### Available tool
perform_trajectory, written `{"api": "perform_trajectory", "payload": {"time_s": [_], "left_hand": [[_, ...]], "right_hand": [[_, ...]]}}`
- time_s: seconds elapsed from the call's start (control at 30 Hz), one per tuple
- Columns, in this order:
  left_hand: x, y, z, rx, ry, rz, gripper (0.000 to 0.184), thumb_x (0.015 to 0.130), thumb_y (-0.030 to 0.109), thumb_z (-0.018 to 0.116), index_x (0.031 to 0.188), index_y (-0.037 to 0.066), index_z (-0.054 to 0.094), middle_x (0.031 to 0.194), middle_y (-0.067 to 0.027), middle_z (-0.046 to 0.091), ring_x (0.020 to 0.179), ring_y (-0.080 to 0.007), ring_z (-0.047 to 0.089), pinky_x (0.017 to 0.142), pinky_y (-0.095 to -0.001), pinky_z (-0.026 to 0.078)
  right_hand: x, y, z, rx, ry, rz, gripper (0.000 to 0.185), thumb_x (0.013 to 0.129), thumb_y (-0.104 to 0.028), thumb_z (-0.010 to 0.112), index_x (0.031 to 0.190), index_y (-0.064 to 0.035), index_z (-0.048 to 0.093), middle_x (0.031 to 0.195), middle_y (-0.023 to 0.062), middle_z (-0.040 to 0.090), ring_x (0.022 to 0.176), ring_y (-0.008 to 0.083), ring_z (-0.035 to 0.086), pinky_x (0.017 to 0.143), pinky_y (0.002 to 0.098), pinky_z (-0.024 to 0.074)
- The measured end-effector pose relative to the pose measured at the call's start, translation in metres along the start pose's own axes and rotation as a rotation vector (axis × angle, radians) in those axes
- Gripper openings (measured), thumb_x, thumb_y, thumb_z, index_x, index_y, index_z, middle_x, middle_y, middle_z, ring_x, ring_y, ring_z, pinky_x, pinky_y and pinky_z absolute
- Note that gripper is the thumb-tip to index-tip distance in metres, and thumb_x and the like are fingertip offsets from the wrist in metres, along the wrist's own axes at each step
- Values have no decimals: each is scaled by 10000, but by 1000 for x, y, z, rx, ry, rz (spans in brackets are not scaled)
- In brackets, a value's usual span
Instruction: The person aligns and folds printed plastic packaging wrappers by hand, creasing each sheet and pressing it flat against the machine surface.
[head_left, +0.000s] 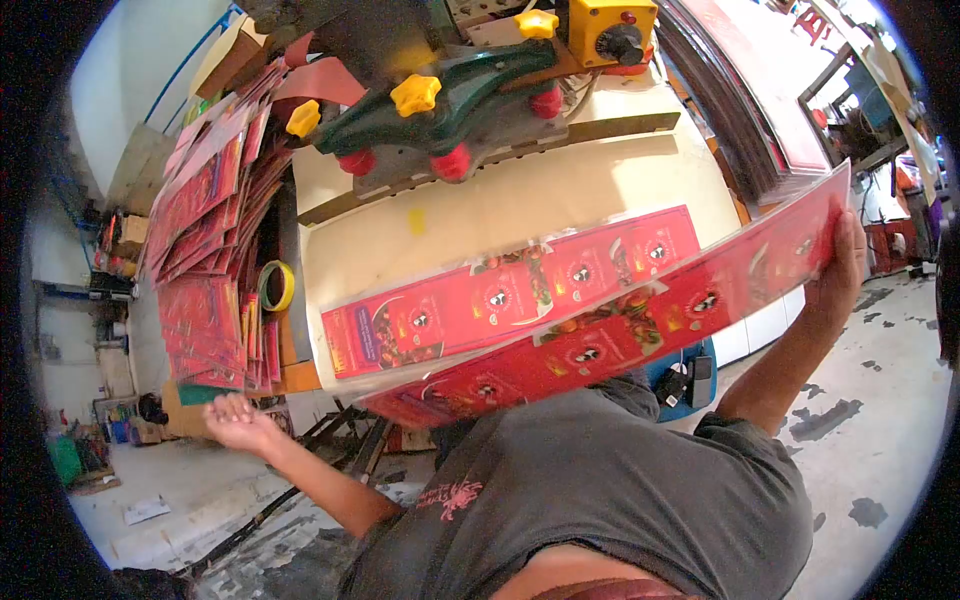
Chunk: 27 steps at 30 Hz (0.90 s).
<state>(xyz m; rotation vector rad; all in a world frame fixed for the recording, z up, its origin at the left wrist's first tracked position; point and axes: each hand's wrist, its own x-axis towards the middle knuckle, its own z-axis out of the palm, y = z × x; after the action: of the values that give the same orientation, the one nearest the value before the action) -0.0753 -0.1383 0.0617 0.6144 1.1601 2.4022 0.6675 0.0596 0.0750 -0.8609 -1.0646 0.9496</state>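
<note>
My right hand [848, 250] grips the right end of a long red printed sheet [690, 308] with a clear plastic border. The sheet is raised and tilted, its left end low by the front edge of the work board. Behind it a second red printed sheet [470, 300] lies flat on the pale board [440, 215]. My left hand [240, 422] hangs with curled fingers just below the stack of red printed sheets [200, 300] at the left; nothing shows in it.
Over the board stands a dark green machine head [470, 100] with yellow star knobs [416, 95] and a metal bar [500, 165]. A yellow control box [610, 30] sits at the top. A yellow tape roll [276, 286] rests beside the stack. Another sheet pile [750, 90] is at right.
</note>
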Motion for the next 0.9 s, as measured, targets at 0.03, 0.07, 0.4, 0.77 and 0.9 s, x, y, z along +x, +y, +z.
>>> {"api": "perform_trajectory", "payload": {"time_s": [0.03, 0.07, 0.4, 0.77, 0.9], "left_hand": [[4, 4, 6, 230, 212, 170, 286, 961, 169, 412, 693, 126, 322, 545, 25, 257, 449, -90, 224, 446, -277, 207], [7, 6, 9, 462, 426, 340, 312, 958, 188, 393, 673, 136, 278, 551, 18, 243, 459, -102, 218, 445, -289, 193], [153, 58, -277, 1274, 1197, 462, 362, 965, 280, 399, 873, -25, 570, 658, -82, 483, 537, -178, 426, 487, -350, 362], [36, 31, -98, 1124, -34, -31, 298, 1022, 232, 493, 1130, 20, 673, 676, 7, 487, 545, -34, 352, 458, -218, 255], [0, 29, -75, 1244, -216, -285, 329, 1013, 231, 516, 1191, -6, 658, 837, -64, 644, 636, -71, 512, 532, -221, 391]], "right_hand": [[1, -7, -11, 37, -64, 22, 341, 1002, -276, 567, 1185, 2, 641, 1138, 99, 670, 1023, 170, 633, 899, 320, 505], [4, -10, -20, 31, -60, 20, 341, 1002, -276, 567, 1185, 2, 641, 1138, 99, 670, 1023, 170, 633, 899, 320, 505], [52, -25, -168, -55, 543, 10, 540, 1009, -403, 519, 1390, -20, 508, 1413, 92, 510, 1309, 239, 472, 1104, 413, 379], [21, -12, -141, 186, 339, 154, 377, 1009, -289, 557, 1274, -22, 568, 1226, 103, 641, 1090, 213, 634, 908, 363, 552], [15, 6, -95, 163, 329, 173, 394, 1013, -296, 551, 1279, -6, 570, 1231, 123, 647, 1084, 214, 648, 908, 361, 555]]}}
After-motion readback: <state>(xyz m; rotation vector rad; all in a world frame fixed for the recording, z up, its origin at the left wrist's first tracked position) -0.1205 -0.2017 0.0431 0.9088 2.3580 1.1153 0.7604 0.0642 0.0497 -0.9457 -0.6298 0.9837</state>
